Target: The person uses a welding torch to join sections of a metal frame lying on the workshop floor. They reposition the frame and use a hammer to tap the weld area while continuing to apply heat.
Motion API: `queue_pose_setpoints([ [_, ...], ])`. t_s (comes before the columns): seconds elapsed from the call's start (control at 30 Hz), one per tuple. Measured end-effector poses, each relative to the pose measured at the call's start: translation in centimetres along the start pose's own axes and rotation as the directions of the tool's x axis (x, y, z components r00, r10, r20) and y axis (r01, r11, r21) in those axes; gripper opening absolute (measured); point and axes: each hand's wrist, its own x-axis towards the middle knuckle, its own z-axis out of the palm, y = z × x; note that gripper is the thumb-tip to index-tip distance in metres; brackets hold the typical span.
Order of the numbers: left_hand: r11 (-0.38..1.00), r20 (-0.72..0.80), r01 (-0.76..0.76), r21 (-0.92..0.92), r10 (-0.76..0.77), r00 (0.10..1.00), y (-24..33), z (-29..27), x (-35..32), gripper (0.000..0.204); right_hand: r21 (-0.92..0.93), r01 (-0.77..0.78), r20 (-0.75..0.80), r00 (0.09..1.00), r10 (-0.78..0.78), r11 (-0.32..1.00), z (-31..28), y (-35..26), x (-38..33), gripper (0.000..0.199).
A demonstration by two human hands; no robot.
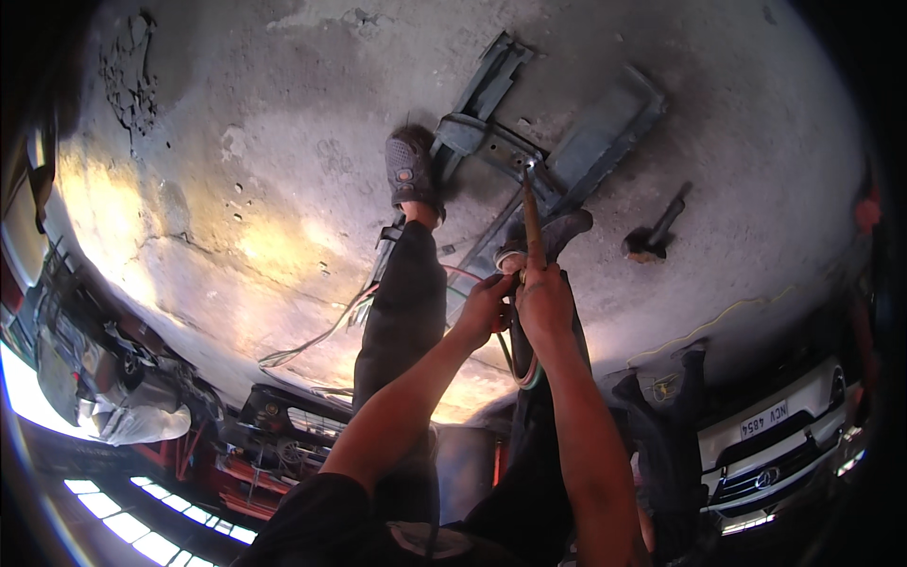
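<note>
My right hand [542, 295] is closed round the rear of a gas torch [533, 219], a long brass-coloured tube pointing away from me. Close beside it, my left hand [488, 304] has its fingers bent in at the torch's back end, apparently at a valve; the exact grip is partly hidden. A small bright white glow shows at the torch tip, right against a grey steel frame [501, 146] on the concrete floor. A wide flat steel plate [605, 137] joins the frame on the right. Red and green hoses [525, 378] hang from the torch between my legs.
My shoes flank the frame, the left one [412, 170] beside its bar. A hammer [658, 231] lies on the floor to the right. Hoses [321, 342] trail left. Behind at right are a person's legs [666, 416], a yellow cord [723, 319] and a white vehicle [775, 439].
</note>
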Motion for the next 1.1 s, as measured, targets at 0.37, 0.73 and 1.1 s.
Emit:
queue_pose_setpoints([
  [0.37,0.997,0.005,-0.011,-0.076,0.011,1.0,-0.6,1.6,0.9,0.028,0.062,0.012,0.004,1.0,-0.012,0.998,-0.3,1.3,-0.1,0.044],
  [0.73,0.996,0.023,-0.076,-0.052,0.077,0.997,-1.8,2.2,1.6,0.023,0.052,-0.01,0.071,0.997,0.006,0.999,-1.3,1.6,-0.1,0.05],
  [1.1,0.999,-0.001,-0.041,-0.031,0.041,0.999,-1.8,2.5,1.5,0.024,0.114,-0.001,0.035,0.999,-0.003,0.993,-1.4,1.9,-0.3,0.037],
])
